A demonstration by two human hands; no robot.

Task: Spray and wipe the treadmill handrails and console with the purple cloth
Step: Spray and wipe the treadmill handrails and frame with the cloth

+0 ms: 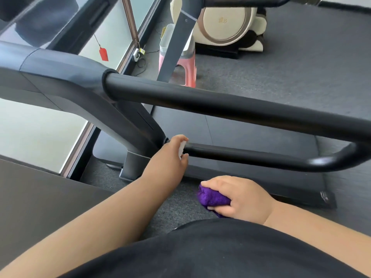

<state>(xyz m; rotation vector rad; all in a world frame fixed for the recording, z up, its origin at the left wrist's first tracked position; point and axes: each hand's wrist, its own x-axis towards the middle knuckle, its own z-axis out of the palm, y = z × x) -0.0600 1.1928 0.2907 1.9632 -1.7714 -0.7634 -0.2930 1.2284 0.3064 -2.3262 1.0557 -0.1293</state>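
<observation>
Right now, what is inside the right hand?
The right hand grips a bunched purple cloth. Part of the cloth sticks out at the left of the fingers; the rest is covered by the hand, so anything else inside cannot be seen.

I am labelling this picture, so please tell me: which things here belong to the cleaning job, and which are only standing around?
Part of the job:
- purple cloth, gripped by the right hand
- white spray bottle, held by the left hand
- treadmill handrail

Only standing around:
- red tag
- pink stool
- cream massage chair
- power strip
</observation>
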